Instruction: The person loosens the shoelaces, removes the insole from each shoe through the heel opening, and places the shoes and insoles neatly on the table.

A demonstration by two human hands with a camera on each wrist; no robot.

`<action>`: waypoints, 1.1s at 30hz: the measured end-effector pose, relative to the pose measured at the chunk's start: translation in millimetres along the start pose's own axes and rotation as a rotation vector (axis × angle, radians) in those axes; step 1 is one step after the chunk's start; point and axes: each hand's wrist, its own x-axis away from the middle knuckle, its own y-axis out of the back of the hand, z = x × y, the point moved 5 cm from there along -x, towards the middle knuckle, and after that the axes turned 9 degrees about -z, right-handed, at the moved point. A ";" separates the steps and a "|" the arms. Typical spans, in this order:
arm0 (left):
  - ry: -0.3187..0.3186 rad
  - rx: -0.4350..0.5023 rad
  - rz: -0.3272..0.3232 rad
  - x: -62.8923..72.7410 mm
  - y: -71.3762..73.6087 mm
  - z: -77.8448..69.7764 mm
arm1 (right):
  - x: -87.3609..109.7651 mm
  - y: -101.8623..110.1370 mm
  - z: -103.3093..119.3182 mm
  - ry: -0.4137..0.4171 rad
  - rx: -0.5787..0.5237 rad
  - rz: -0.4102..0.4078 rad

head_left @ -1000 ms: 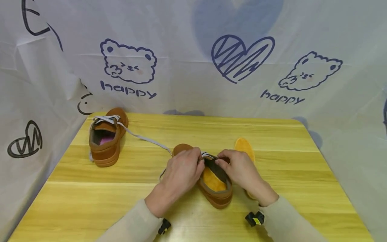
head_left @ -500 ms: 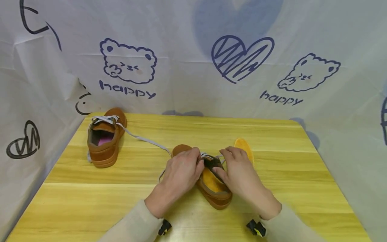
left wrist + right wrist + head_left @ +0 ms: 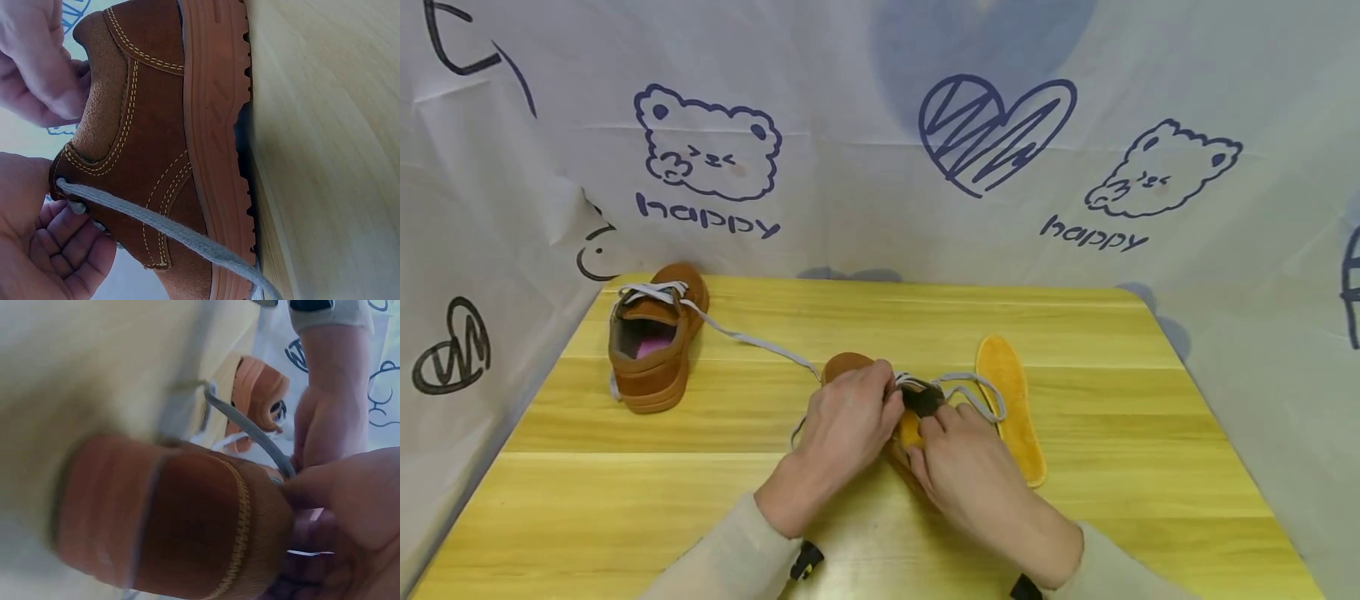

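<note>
A brown lace-up shoe stands mid-table, its toe pointing away to the left. My left hand grips its upper beside the lace holes; in the left wrist view the thumb and curled fingers hold the eyelet edge. Inside the shoe a yellow insole shows in part. My right hand reaches over the heel, fingers in the shoe's opening; the fingertips are hidden, so their hold cannot be made out. A grey lace loops out on the right, free of the right hand.
A loose yellow insole lies right of the shoe. At the far left stands a second brown shoe with something pink inside. A grey lace stretches between the shoes. White printed cloth hangs behind the wooden table.
My right hand has left the lace on the shoe's right side and moved down-left into the opening. The lace loop and more of the loose insole now show. The left hand keeps its grip.
</note>
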 end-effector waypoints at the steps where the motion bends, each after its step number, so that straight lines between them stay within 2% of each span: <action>1: 0.001 0.001 -0.002 0.3 0.2 0.2 | -2.3 -1.3 0.4 -0.002 0.028 0.024; 4: 0.000 0.004 -0.005 1.5 0.1 0.1 | -7.8 -6.7 -1.6 -0.036 0.089 0.134; 10: -0.021 -0.007 -0.015 3.9 -0.5 -2.0 | -12.4 -16.9 -6.2 -0.106 0.144 0.439; 14: -0.029 -0.020 -0.037 6.5 0.2 -1.4 | -14.7 -21.5 -5.0 -0.091 0.143 0.555; 17: -0.030 -0.026 -0.048 8.0 0.1 0.1 | -16.6 -25.9 -4.4 -0.087 0.125 0.599; 24: -0.015 -0.024 -0.044 7.6 -1.1 1.2 | -18.3 -35.2 -11.2 -0.153 0.079 0.662; 29: 0.002 -0.022 -0.027 5.3 -1.5 0.3 | -18.2 -39.1 -15.7 -0.193 0.064 0.704; 33: 0.021 -0.023 -0.007 4.2 -1.2 -0.3 | -17.4 -41.9 -14.9 -0.187 0.072 0.746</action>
